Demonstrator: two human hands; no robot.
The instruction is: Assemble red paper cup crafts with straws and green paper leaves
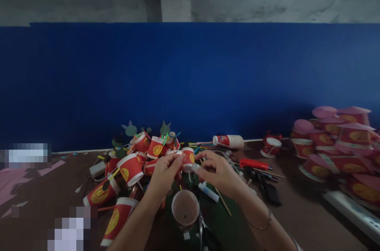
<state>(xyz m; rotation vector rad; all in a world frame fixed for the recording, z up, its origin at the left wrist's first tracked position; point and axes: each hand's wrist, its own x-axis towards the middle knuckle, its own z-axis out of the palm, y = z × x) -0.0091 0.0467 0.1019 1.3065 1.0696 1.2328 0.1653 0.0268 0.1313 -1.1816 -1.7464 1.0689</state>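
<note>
My left hand (168, 172) is closed, thumb against the fingers, beside a red paper cup (188, 157); what it pinches is hidden. Facing it, my right hand (218, 172) has its fingers curled, with a small pale, shiny piece (196, 166) at the fingertips, too blurred to name. Below both hands an open paper cup (185, 208) stands upright, its inside showing. A white tube with a blue label (208, 192) lies under my right hand. Scissors (204, 233) rest beside the open cup, partly in shadow.
Several red cups (130, 170) with coloured sticks and paper shapes crowd the left. A stack of cups (228, 141) lies at the back. On the right are a red utility knife (254, 164), a power strip (353, 211) and piled cups with pink paper (350, 144). A blue wall (190, 80) rises behind.
</note>
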